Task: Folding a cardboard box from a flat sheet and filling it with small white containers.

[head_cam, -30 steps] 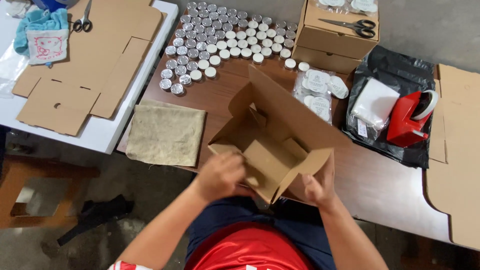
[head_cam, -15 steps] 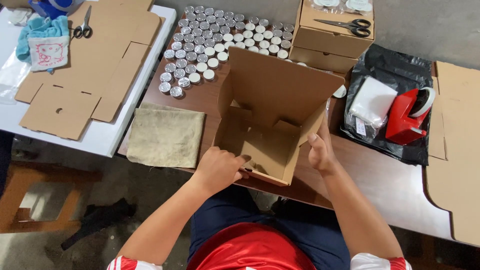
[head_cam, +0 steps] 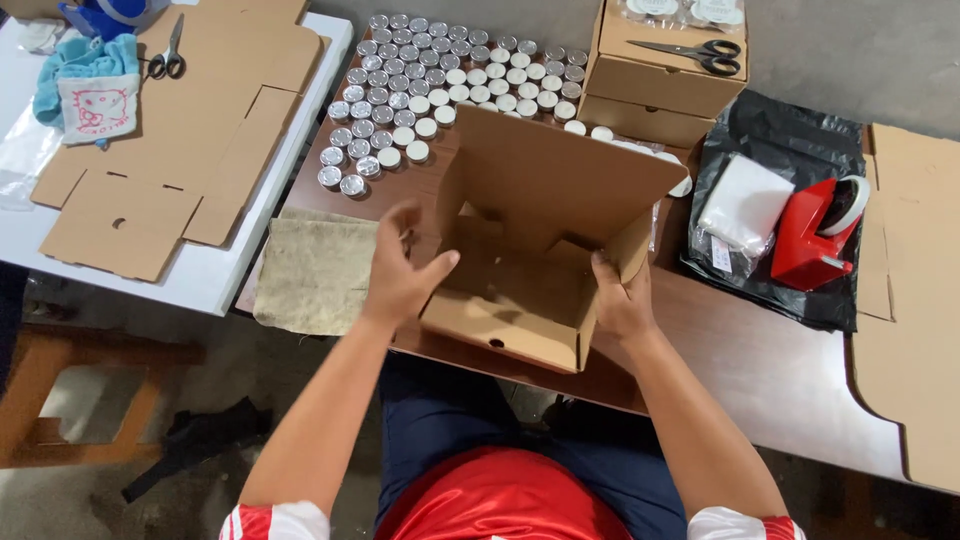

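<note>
A brown cardboard box stands on the wooden table in front of me, its lid raised towards the back and its inside bare. My left hand is at the box's left wall with fingers spread, the thumb touching the wall's edge. On the other side, my right hand grips the right wall near the front corner.
Several small silver-lidded jars cover the table behind the box. Two stacked closed boxes carry black scissors. A red tape dispenser sits on a black bag at right. Flat cardboard lies left, a beige cloth beside the box.
The box has been turned upright and set flat on the table with its lid swung back. My left hand has left the box's front and opened beside the left wall.
</note>
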